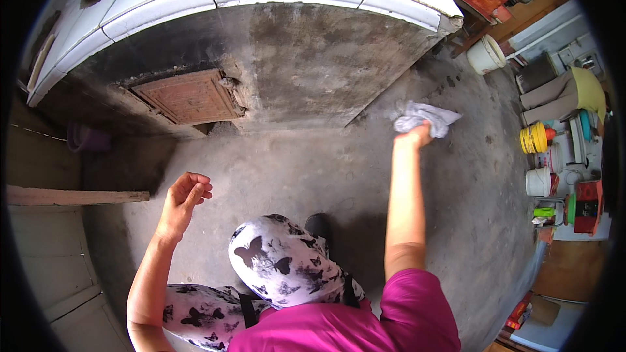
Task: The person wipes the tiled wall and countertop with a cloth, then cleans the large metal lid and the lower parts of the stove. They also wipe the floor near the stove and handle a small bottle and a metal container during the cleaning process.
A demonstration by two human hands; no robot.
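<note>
My right arm is stretched forward, and my right hand [415, 135] grips a crumpled pale grey-white cloth [430, 117]. The cloth hangs over the grey concrete floor, near the right corner of a tiled masonry stove [313, 68]; whether it touches the floor I cannot tell. My left hand [186, 199] is raised on the left with its fingers curled together and nothing visible in them. Beyond it, a rusty reddish metal door [189, 96] is set low in the stove's sooty front wall.
A wooden plank [78, 195] juts in on the left, with a purple bucket [88, 138] behind it. At right stand a white bucket [486, 55], a yellow bucket [533, 137] and another white bucket [538, 182]. Another person in a yellow top [588, 94] is bent over there.
</note>
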